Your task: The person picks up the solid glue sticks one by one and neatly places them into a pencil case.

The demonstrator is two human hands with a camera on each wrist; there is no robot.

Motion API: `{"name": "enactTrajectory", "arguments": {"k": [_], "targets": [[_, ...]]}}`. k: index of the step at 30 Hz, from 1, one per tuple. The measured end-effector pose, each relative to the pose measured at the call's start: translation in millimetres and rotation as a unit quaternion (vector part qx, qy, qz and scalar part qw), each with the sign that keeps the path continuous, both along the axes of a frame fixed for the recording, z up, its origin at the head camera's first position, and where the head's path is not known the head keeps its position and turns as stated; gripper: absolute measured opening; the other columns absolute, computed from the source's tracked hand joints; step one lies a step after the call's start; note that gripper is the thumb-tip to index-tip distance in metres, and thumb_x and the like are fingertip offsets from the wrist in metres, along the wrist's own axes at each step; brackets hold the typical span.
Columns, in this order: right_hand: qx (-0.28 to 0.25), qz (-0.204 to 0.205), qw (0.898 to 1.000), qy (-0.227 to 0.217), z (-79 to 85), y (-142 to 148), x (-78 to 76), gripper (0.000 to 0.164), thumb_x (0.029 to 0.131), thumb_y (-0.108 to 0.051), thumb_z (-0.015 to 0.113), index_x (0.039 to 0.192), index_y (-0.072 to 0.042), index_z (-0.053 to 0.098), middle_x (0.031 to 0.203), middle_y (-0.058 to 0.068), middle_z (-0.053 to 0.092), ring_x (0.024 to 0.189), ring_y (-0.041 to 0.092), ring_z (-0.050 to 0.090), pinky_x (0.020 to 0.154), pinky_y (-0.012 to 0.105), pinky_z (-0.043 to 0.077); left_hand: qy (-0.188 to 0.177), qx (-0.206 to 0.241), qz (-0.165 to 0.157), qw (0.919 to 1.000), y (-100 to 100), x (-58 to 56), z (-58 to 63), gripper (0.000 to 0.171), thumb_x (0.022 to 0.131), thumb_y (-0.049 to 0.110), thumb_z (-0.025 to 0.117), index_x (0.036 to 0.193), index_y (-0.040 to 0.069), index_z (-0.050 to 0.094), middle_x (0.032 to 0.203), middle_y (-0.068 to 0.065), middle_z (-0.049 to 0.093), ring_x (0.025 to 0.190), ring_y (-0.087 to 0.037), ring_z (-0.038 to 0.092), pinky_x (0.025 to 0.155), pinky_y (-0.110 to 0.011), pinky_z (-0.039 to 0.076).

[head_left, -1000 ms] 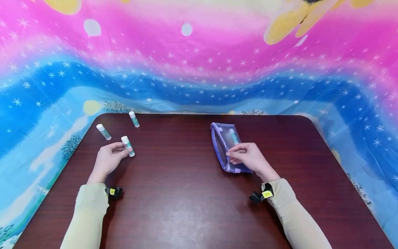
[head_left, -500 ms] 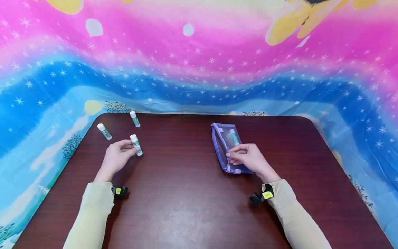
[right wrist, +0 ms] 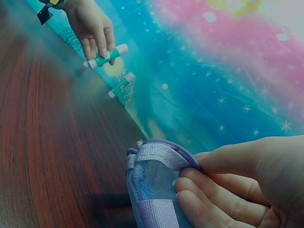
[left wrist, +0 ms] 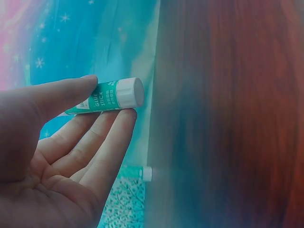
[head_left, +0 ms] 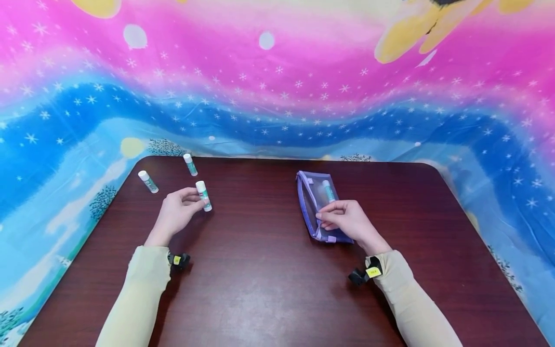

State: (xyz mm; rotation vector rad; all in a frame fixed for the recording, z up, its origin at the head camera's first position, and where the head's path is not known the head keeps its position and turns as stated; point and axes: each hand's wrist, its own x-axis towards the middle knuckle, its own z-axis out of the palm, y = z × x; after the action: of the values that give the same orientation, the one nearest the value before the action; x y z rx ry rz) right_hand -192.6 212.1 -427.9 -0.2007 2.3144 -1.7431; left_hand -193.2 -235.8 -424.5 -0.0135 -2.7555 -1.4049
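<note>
My left hand (head_left: 177,212) pinches a glue stick (head_left: 203,196) between thumb and fingers, white cap up, at the left of the table. In the left wrist view the green label of this glue stick (left wrist: 105,96) reads "GLUE STICK". At the right, my right hand (head_left: 349,219) pinches the zipper edge of a purple mesh pencil pouch (head_left: 307,212), whose mouth gapes toward the left. Inside the pouch a glue stick (head_left: 328,191) shows through the mesh. The right wrist view has the pouch's end (right wrist: 159,178) close up, fingers on its rim.
Two more glue sticks stand at the table's back left: one (head_left: 148,182) near the left edge, another (head_left: 190,165) by the back edge. A patterned cloth (head_left: 277,86) hangs behind the dark wooden table (head_left: 256,270).
My left hand has carried the glue stick to the right and slightly farther back. My right hand keeps its hold on the pouch, nearly unmoved.
</note>
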Motion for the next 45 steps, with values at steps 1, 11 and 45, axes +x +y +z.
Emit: {"name": "enactTrajectory", "arguments": {"k": [1,11,45], "targets": [[0.001,0.0,1.0,0.0,0.4,-0.1,-0.1,0.026,0.091,-0.012,0.079,0.105,0.009,0.073,0.089,0.019,0.075,0.073,0.026,0.074,0.07,0.036,0.062,0.001,0.003,-0.001,1.0,2.5,-0.9,1.2,0.042,0.097,0.025,0.073,0.129,0.0,0.064,0.115,-0.02,0.07,0.104,-0.034,0.07,0.09,-0.049,0.056],[0.003,0.003,1.0,0.001,2.8,-1.0,-0.6,0.026,0.091,-0.012,0.079,0.105,0.009,0.073,0.088,0.019,0.075,0.073,0.025,0.074,0.07,0.036,0.062,-0.011,0.036,-0.011,0.9992,26.9,-10.8,7.9,0.041,0.096,0.02,0.074,0.129,-0.001,0.063,0.116,-0.019,0.071,0.104,-0.032,0.07,0.091,-0.047,0.056],[0.0,-0.001,1.0,0.002,0.9,1.1,0.0,0.025,0.091,-0.011,0.079,0.105,0.009,0.073,0.089,0.018,0.075,0.073,0.025,0.074,0.07,0.037,0.062,-0.027,0.087,-0.067,0.9935,107.6,-26.9,-2.8,0.032,0.093,0.016,0.077,0.119,0.001,0.067,0.108,-0.013,0.073,0.094,-0.025,0.072,0.083,-0.038,0.059]]}}
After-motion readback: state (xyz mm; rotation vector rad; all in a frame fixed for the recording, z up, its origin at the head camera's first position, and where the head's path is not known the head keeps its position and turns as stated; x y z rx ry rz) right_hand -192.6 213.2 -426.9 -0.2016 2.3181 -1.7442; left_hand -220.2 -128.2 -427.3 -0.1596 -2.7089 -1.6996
